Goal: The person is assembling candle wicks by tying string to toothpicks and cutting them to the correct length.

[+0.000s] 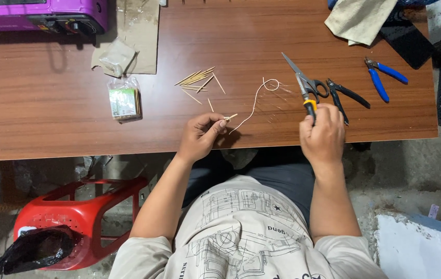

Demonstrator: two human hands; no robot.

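Observation:
My left hand (200, 135) pinches a small bundle of toothpicks (229, 118) just above the near part of the wooden table (65, 103). A thin pale string (255, 101) runs from that bundle up to a small loop. My right hand (323, 135) grips the yellow-and-black handle of a tool (310, 106) at the table's near edge. Scissors (303, 80) lie just beyond it, blades pointing away. A loose pile of toothpicks (198, 81) lies farther out, left of the string.
Black pliers (345, 95) and blue-handled cutters (383, 77) lie right of the scissors. A plastic packet (124, 99), cardboard (137, 31), a purple appliance (39, 15) and a cloth (360, 18) sit on the table. A red stool (75, 217) with a black bag (34, 250) stands below left.

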